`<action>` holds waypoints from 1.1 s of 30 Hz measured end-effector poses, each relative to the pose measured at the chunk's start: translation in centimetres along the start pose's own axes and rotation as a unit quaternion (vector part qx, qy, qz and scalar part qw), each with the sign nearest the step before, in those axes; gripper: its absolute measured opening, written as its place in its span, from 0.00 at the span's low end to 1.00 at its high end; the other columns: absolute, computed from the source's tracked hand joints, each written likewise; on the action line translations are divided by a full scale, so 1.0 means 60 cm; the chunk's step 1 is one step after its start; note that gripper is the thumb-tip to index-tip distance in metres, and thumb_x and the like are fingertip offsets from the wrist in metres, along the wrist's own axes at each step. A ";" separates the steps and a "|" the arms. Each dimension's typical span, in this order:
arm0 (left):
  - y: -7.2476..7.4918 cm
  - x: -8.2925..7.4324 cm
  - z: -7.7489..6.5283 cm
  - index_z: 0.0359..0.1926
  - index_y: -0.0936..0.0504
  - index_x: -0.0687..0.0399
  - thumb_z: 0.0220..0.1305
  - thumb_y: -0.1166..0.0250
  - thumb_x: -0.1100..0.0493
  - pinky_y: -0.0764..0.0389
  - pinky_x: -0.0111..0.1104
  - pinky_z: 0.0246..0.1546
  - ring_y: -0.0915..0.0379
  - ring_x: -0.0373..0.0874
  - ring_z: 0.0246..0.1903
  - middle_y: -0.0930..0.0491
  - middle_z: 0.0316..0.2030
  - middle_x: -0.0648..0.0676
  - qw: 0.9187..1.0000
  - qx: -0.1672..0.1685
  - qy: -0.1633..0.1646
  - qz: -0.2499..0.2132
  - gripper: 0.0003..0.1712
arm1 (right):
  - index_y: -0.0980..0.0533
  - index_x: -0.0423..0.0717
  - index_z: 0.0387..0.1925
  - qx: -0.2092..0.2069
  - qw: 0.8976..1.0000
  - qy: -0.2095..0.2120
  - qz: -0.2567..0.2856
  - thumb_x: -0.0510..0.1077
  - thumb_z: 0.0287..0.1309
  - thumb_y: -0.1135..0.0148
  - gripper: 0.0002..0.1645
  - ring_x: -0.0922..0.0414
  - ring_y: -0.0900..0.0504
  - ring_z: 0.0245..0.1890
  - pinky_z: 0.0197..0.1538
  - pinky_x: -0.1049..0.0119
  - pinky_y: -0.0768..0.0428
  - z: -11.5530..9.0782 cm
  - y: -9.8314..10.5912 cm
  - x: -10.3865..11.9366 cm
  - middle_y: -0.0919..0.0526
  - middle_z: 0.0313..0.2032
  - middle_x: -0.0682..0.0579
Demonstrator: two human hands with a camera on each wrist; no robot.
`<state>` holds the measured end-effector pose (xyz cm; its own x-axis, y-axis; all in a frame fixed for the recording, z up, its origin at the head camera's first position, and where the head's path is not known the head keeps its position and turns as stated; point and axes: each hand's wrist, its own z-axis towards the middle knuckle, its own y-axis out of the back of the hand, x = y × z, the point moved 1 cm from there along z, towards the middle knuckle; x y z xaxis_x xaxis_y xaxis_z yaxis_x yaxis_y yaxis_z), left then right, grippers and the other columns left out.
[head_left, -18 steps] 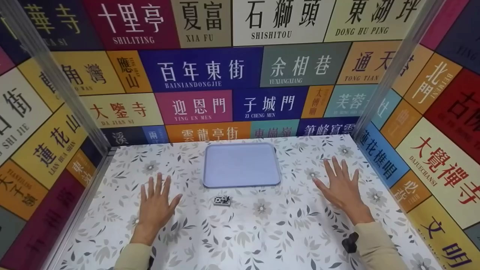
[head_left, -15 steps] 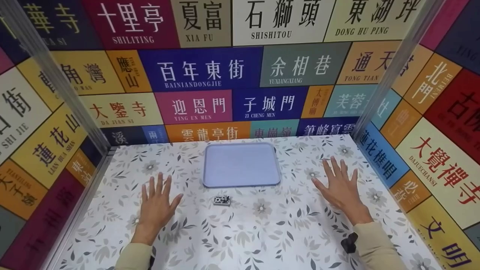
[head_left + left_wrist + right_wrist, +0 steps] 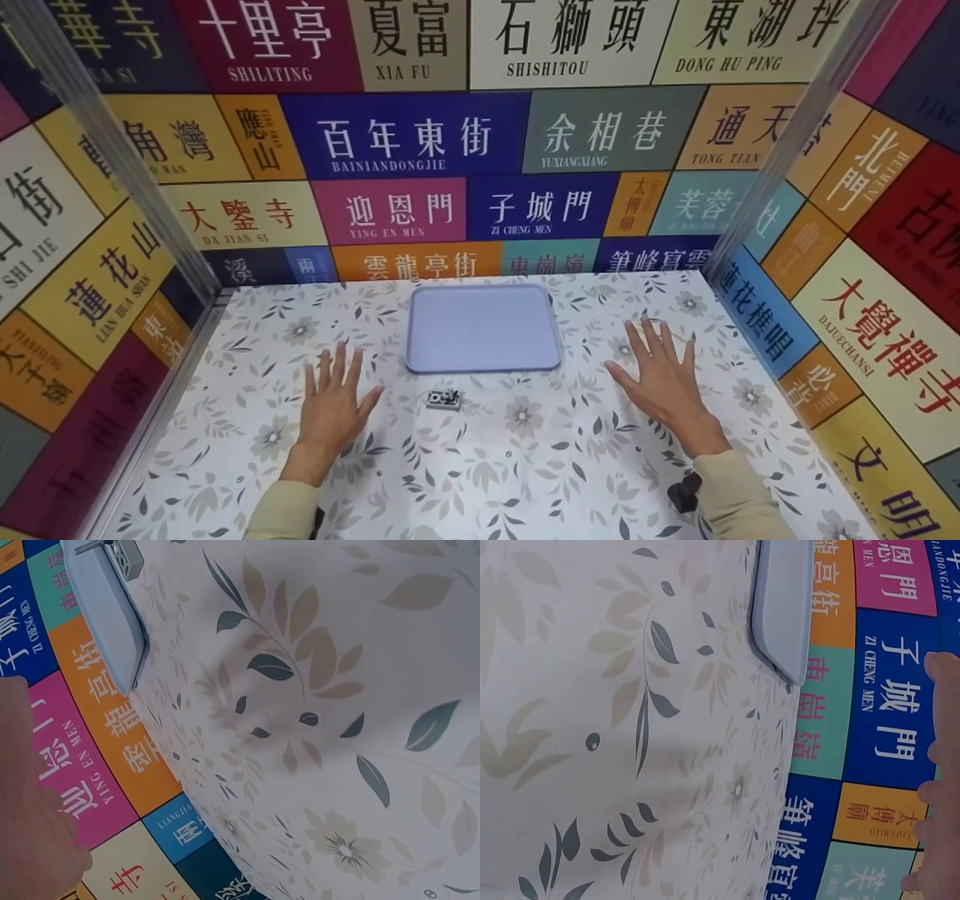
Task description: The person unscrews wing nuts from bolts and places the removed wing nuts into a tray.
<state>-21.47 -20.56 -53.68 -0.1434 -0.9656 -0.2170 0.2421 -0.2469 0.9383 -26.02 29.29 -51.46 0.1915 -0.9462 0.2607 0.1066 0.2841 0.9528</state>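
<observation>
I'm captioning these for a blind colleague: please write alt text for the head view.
A person's left hand and right hand, fingers spread and holding nothing, are over a flower-patterned table. Between the hands lies a small gray block, with a pale blue tray beyond it, before colorful walls bearing Chinese characters.

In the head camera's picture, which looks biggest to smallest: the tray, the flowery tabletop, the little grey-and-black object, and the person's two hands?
1. Flowery tabletop
2. Tray
3. Left hand and right hand: too alike to rank
4. Little grey-and-black object
</observation>
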 end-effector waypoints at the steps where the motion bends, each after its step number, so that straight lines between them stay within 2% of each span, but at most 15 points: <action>1: -0.002 -0.001 0.000 0.75 0.40 0.61 0.72 0.44 0.43 0.51 0.65 0.77 0.54 0.69 0.76 0.47 0.77 0.68 1.000 0.000 -0.001 -0.001 0.40 | 0.54 0.51 0.80 0.000 1.000 0.001 0.000 0.73 0.67 0.54 0.52 0.36 0.63 0.80 0.75 0.25 0.71 0.000 -0.002 0.003 0.57 0.80 0.40; 20: -0.039 -0.023 -0.001 0.74 0.39 0.63 0.72 0.43 0.44 0.50 0.65 0.77 0.53 0.69 0.76 0.47 0.76 0.69 0.998 0.008 -0.008 -0.063 0.40 | 0.51 0.51 0.80 -0.002 0.999 0.041 0.007 0.70 0.68 0.52 0.49 0.39 0.59 0.80 0.77 0.27 0.63 0.003 -0.033 0.056 0.53 0.80 0.45; 33: -0.059 -0.048 0.005 0.73 0.38 0.67 0.73 0.44 0.48 0.51 0.66 0.77 0.54 0.74 0.74 0.46 0.74 0.73 0.990 0.023 -0.006 -0.138 0.37 | 0.51 0.51 0.79 -0.001 0.998 0.061 0.020 0.68 0.68 0.50 0.49 0.39 0.57 0.80 0.79 0.30 0.59 0.001 -0.053 0.093 0.52 0.80 0.45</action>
<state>-22.16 -16.86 -56.28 -0.2102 -0.8604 -0.4642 0.1489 -0.4975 0.8546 -25.37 23.09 -53.02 0.3132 -0.9081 0.2779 0.0993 0.3223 0.9414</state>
